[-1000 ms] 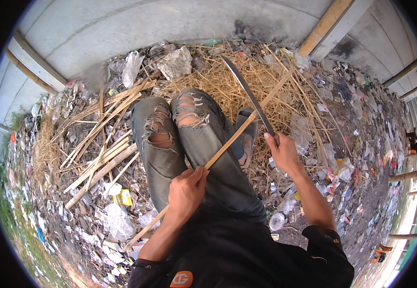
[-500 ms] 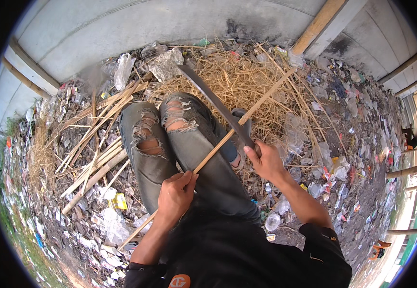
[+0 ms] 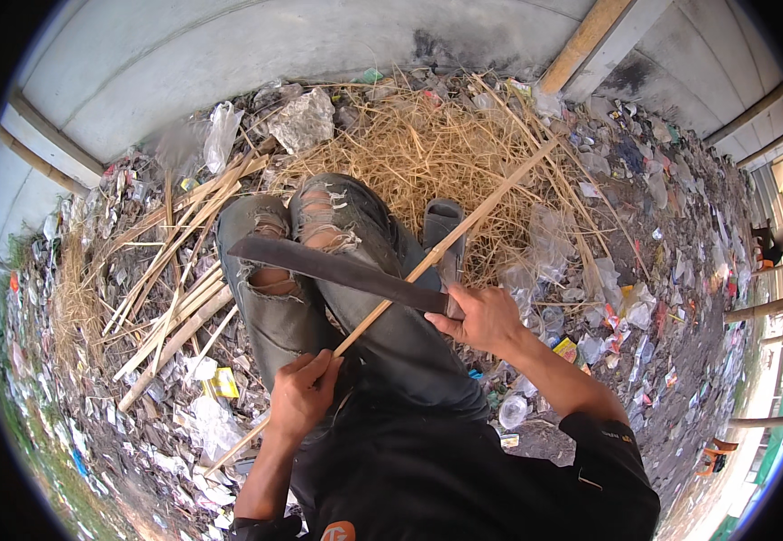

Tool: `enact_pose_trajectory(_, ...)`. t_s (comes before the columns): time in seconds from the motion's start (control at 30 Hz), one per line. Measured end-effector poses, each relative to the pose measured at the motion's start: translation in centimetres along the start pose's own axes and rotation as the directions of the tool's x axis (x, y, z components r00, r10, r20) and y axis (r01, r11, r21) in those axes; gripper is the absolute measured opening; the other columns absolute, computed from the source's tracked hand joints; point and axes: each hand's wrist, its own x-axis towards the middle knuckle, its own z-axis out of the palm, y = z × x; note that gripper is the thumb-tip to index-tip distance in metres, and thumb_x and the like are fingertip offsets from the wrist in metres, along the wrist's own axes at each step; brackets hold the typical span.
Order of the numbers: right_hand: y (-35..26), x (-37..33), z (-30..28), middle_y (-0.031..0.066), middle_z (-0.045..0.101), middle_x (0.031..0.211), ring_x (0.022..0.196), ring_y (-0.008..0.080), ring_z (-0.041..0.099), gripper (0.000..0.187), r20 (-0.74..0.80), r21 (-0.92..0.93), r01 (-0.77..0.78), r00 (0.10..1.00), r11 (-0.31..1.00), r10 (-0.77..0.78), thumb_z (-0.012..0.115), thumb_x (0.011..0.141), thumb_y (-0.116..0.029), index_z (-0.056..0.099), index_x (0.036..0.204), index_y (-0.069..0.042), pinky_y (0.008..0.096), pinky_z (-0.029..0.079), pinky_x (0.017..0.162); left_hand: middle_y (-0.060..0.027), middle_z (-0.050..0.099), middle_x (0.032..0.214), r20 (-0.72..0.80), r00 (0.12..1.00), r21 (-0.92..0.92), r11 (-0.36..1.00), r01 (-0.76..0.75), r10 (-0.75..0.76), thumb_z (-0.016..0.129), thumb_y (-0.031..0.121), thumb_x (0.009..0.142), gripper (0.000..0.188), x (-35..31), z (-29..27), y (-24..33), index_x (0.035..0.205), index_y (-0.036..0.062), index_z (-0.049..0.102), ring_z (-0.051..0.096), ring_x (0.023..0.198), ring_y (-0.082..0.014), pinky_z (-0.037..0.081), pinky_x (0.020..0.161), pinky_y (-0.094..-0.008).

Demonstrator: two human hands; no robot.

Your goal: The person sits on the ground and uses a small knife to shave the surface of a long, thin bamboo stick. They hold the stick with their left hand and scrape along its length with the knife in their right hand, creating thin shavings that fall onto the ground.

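Observation:
A long, thin strip of split bamboo slants across my lap, from beside my left forearm up to the far right. My left hand is closed around it near its lower part. My right hand grips the handle of a machete, whose dark, broad blade points left above my knees. The blade crosses over the strip close to the handle; whether its edge touches the strip I cannot tell. Below lie my legs in torn dark jeans, and a grey slipper shows beyond the strip.
Split bamboo strips and poles lie piled to the left. A heap of pale shavings spreads ahead, beside a rough stone block. Plastic litter covers the ground all round. A grey panel wall with a wooden post stands at the back.
The machete's blade has swung from pointing far ahead to pointing left, and its handle has come slightly nearer. My left hand, with the bamboo strip, has shifted a little left and nearer.

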Motion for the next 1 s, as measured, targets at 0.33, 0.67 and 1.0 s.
enact_pose_trajectory(0.33,20.6,3.1,-5.9,0.0081,0.044,0.053,0.054,0.0242,0.047,0.075,-0.417,0.379,-0.539,0.625,0.752,0.659,0.058,0.108,-0.059,0.053,0.061,-0.001,0.0445,0.038,0.058,-0.016,0.07,0.078,0.1,0.994,-0.049,0.998,-0.027,0.032,0.082,0.01,0.094,0.017,-3.7,-3.1,-3.6,0.106,-0.002,0.078,0.068,0.059,-0.0315,0.05,0.054,-0.0406)
enact_pose_trajectory(0.67,0.7,-2.7,-2.1,0.0128,0.069,0.066,0.058,0.0324,0.07,0.048,0.013,0.388,-0.272,0.957,0.88,0.29,0.067,0.105,-0.048,0.071,0.096,-0.001,0.0436,0.052,0.057,-0.0221,0.069,0.077,0.139,0.99,-0.106,0.993,0.052,-0.037,0.075,0.013,0.1,0.017,2.2,0.2,1.9,0.1,-0.0046,0.076,0.067,0.065,-0.0377,0.05,0.061,-0.044)
enact_pose_trajectory(1.0,12.1,3.0,-3.4,0.011,0.061,0.059,0.053,0.0266,0.061,0.061,-0.177,0.382,-0.502,0.784,0.776,0.595,0.059,0.108,-0.055,0.065,0.084,0.0,0.0416,0.048,0.056,-0.0213,0.065,0.069,0.196,0.971,-0.122,0.979,0.163,-0.137,0.072,0.013,0.102,0.019,0.7,-1.9,1.3,0.096,-0.0045,0.076,0.06,0.055,-0.0263,0.047,0.058,-0.0401)
